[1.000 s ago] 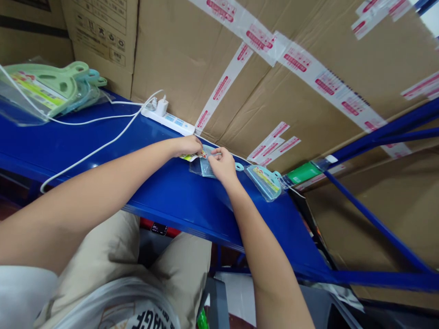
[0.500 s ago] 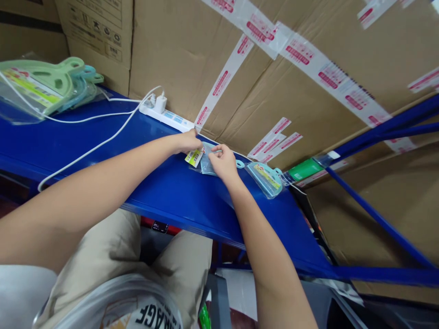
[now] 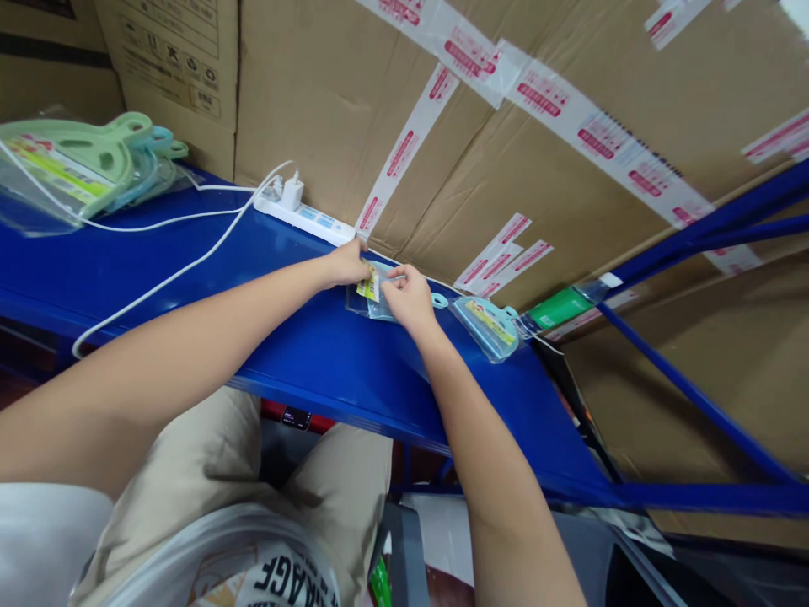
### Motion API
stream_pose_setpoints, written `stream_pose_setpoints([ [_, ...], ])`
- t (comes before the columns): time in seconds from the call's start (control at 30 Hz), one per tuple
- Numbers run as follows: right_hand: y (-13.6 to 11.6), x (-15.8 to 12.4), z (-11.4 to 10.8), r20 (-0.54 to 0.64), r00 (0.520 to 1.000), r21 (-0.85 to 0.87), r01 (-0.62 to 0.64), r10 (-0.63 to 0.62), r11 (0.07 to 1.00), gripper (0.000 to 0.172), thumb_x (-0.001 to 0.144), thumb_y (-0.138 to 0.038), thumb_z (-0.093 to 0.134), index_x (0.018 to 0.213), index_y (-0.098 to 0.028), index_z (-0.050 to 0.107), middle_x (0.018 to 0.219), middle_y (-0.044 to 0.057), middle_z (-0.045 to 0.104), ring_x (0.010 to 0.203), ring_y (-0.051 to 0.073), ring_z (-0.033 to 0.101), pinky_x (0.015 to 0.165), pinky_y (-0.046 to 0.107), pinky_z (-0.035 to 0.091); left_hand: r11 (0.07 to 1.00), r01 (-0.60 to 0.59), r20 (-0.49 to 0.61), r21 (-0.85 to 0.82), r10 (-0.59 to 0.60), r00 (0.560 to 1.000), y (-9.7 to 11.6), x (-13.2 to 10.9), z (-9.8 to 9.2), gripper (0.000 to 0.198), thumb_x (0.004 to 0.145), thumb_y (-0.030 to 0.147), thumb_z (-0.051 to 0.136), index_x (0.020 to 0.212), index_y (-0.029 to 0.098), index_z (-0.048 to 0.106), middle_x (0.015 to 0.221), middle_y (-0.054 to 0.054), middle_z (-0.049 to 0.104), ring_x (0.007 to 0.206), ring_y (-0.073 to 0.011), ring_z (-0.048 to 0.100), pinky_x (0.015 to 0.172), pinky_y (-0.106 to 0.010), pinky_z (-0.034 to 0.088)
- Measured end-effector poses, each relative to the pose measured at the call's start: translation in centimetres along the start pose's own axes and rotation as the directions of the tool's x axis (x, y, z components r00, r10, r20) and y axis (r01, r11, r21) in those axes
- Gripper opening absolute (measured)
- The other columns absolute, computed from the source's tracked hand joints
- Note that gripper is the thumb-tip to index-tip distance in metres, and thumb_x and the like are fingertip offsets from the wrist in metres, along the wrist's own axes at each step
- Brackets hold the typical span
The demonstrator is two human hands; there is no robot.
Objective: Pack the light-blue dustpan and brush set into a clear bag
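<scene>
A small light-blue dustpan [image 3: 382,309] lies in clear plastic at the back of the blue shelf, its looped handle pointing right. My left hand [image 3: 346,263] pinches a yellow-and-white label card [image 3: 368,285] at the dustpan's left end. My right hand [image 3: 409,298] is closed over the middle of the dustpan and its plastic bag, thumb and fingers bent together. Whether the card sits inside the bag or on top of it, I cannot tell. Just right of my right hand rests another bagged blue dustpan [image 3: 486,327] with a yellow label.
Green and blue bagged dustpans [image 3: 94,160] are stacked at the left. A white power strip [image 3: 307,221] with trailing cables lies along the back. Tall cardboard boxes [image 3: 316,110] form a wall behind. At the right are a green-labelled package [image 3: 559,309] and blue frame bars [image 3: 695,392].
The label card has moved right and now stands more upright against the dustpan. My left hand has shifted slightly with it; my right hand stays on the dustpan.
</scene>
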State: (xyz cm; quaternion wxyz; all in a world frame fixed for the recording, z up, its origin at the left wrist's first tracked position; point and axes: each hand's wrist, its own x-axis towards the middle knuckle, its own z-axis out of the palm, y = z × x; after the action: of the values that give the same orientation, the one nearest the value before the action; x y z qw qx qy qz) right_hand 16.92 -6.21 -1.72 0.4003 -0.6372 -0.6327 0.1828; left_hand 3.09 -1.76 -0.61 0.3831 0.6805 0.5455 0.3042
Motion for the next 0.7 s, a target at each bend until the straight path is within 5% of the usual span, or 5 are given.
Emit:
stream_pose_setpoints([
  [0.2, 0.22, 0.08, 0.04, -0.009, 1.000, 0.015, 0.004, -0.004, 1.000, 0.013, 0.064, -0.027, 0.058, 0.076, -0.025, 0.051, 0.055, -0.007, 0.055, 0.053, 0.015, 0.052, 0.056, 0.027, 0.040, 0.999, -0.035, 0.011, 0.039, 0.035, 0.999, -0.09, -0.36, -0.42, 0.078, 0.071, 0.009, 0.068, 0.145, 0.013, 0.044, 0.098, -0.009, 0.070, 0.089, -0.0219, 0.067, 0.068, -0.026, 0.048],
  [0.7, 0.26, 0.16, 0.13, 0.001, 1.000, 0.020, 0.008, -0.008, 1.000, 0.014, 0.066, -0.022, 0.059, 0.077, -0.024, 0.051, 0.057, -0.007, 0.056, 0.055, 0.016, 0.054, 0.061, 0.028, 0.040, 0.981, 0.070, -0.028, -0.181, -0.076, 0.997, 0.25, 0.25, 0.06, 0.085, 0.065, -0.002, 0.072, 0.143, 0.016, 0.044, 0.095, -0.005, 0.067, 0.072, -0.0157, 0.063, 0.062, -0.025, 0.048],
])
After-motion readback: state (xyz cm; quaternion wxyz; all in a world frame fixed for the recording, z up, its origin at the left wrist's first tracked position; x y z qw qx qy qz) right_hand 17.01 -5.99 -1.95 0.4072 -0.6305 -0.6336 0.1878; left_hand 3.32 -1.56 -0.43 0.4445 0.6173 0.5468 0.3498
